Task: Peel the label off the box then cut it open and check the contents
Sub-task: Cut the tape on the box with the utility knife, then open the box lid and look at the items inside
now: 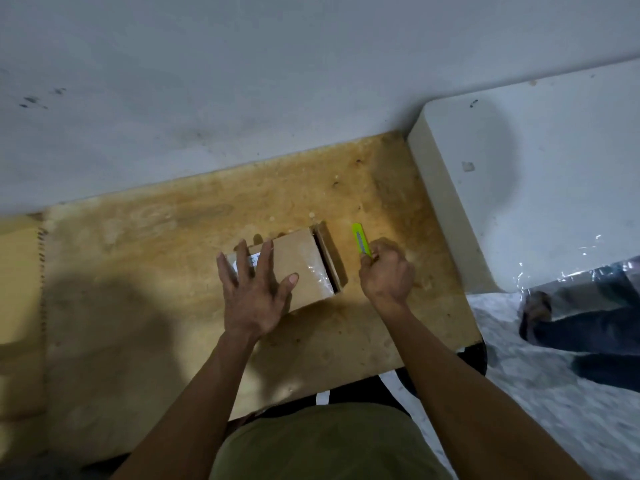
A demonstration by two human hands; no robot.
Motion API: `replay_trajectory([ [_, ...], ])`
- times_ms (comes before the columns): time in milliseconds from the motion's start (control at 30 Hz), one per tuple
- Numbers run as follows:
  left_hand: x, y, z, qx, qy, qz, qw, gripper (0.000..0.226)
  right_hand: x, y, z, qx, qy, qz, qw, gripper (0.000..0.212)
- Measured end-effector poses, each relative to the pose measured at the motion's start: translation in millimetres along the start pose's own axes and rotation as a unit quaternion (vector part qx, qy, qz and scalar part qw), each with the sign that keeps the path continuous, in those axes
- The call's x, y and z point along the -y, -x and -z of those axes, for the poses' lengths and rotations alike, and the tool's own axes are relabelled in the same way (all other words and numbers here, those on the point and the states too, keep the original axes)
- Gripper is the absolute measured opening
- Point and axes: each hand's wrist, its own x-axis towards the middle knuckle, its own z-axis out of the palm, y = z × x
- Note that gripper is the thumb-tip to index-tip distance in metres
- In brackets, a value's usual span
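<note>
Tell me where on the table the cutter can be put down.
Bare table left of the box, out to the wall. Another free patch lies near its front edge, between the forearms. Crowded: around the open flap, where the right hand holds the cutter.

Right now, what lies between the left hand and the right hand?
In the head view, the box's taped right end and its open flap lie between the left hand and right hand.

L hand [254, 292] flat, fingers spread on cardboard box [298, 265] w/ white label [254, 260] under fingers. R hand [386, 271] grips green cutter [361, 241] just right of box's open end flap [330, 254]. Stained wooden table [156, 289].
</note>
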Motion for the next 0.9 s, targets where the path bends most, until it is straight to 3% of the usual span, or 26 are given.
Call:
replay_trajectory([
  [167, -2.0, 0.5, 1.7, 0.001, 0.0, 0.009, 1.0, 0.087, -0.6, 3.5, 0.4, -0.023, 0.123, 0.024, 0.992, 0.026],
  [300, -2.3, 1.8, 2.0, -0.017, 0.019, 0.005, 1.0, 0.093, 8.1, 14.3, 5.6, -0.035, -0.041, 0.144, 0.988, 0.025],
  [367, 0.4, 1.7, -1.0, -0.049, 0.044, 0.008, 0.998, 0.097, 22.4, 30.0, 9.7, 0.02, -0.14, 0.209, 0.968, 0.026],
  [467, 3.6, 0.7, -5.8, -0.114, 0.04, 0.01, 0.993, 0.107, 34.8, 49.9, 1.8, 0.082, -0.153, 0.273, 0.946, 0.033],
  [567, 6.4, 5.2, -4.7, -0.177, 0.09, 0.019, 0.98, 0.103, 31.9, 57.8, -9.3, 0.076, -0.117, 0.257, 0.956, 0.039],
  [667, 14.1, 13.1, -2.8, -0.162, 0.101, 0.042, 0.981, 0.097, 29.5, 56.7, -7.3, 0.067, -0.111, 0.224, 0.966, 0.043],
  [800, 33.5, 17.4, -2.2, -0.147, 0.183, 0.094, 0.967, 0.091, 25.8, 50.1, -4.0, 0.125, -0.11, 0.19, 0.968, 0.047],
  [900, 40.2, 19.3, -3.8, -0.17, 0.171, 0.08, 0.967, 0.067, 21.7, 48.9, -3.7, 0.167, -0.105, 0.139, 0.97, 0.047],
])
